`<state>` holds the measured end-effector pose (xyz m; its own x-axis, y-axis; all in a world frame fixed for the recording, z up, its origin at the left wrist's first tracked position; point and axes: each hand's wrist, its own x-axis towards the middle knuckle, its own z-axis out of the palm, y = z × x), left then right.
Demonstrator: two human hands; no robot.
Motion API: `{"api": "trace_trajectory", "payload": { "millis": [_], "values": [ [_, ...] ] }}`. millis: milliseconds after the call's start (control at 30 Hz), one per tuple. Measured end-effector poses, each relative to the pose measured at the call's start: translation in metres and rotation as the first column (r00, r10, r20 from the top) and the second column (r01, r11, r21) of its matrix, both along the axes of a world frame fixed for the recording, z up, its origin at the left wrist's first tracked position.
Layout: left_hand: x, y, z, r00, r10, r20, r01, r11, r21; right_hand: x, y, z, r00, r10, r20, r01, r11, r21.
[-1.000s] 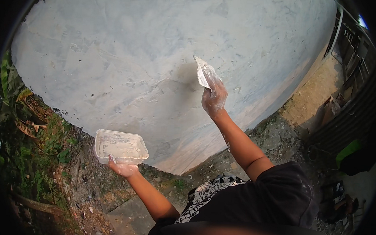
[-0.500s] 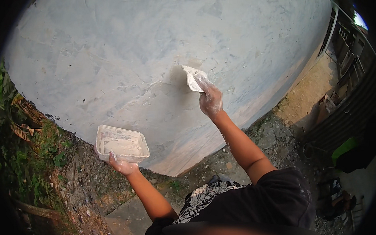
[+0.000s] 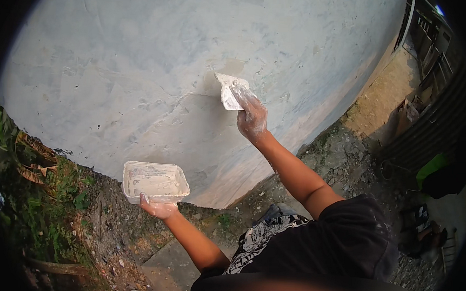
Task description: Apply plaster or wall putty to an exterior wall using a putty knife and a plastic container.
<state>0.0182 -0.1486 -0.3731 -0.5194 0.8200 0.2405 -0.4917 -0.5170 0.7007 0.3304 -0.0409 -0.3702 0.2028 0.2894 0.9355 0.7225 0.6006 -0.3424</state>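
My right hand (image 3: 253,116) grips a whitish, paste-smeared putty scraper (image 3: 231,91), its fingers lying along the back of the blade. The blade is at the grey-white plastered wall (image 3: 143,48), beside a darker damp-looking patch; whether its whole edge touches cannot be told. Lower left, my left hand (image 3: 159,208) holds a white rectangular plastic tub (image 3: 155,198) from beneath, the thumb hooked up over its near side. Pale putty (image 3: 156,184) coats the tub's bottom and walls. Both hands are smeared with the white paste.
Green plants and dried leaves (image 3: 38,189) grow at the left below the wall. Rubble-strewn ground (image 3: 109,234) and a flat concrete slab (image 3: 170,267) lie under me. To the right stand corrugated sheeting (image 3: 426,128), a wooden fence and some dark clutter.
The scraper and my right hand have shifted slightly left and up along the wall. My left hand with the tub sits a little lower and further right in view.
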Motion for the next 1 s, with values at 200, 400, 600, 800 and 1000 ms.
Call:
{"api": "trace_trajectory", "payload": {
  "millis": [200,400,600,800,1000],
  "values": [
    [0.009,-0.003,0.005,0.998,0.042,0.039,-0.039,0.995,-0.092,-0.028,0.028,-0.007,0.998,0.017,-0.064,-0.031,0.974,-0.223],
    [0.005,-0.008,0.011,0.999,0.046,0.017,-0.044,0.995,-0.094,-0.012,-0.004,-0.032,0.972,0.191,0.136,-0.163,0.967,-0.197],
    [0.013,0.009,0.007,0.999,-0.034,-0.014,0.033,0.997,-0.067,0.044,0.021,0.027,0.898,-0.162,-0.409,0.09,0.978,-0.189],
    [0.024,0.015,0.015,0.992,-0.122,0.039,0.123,0.992,-0.027,-0.034,-0.016,0.009,0.997,0.035,-0.065,-0.052,0.956,-0.29],
    [0.038,0.043,0.037,0.948,0.013,-0.319,0.065,0.97,0.233,0.026,-0.025,-0.019,0.994,0.051,-0.098,-0.056,0.997,-0.048]
  ]
}}
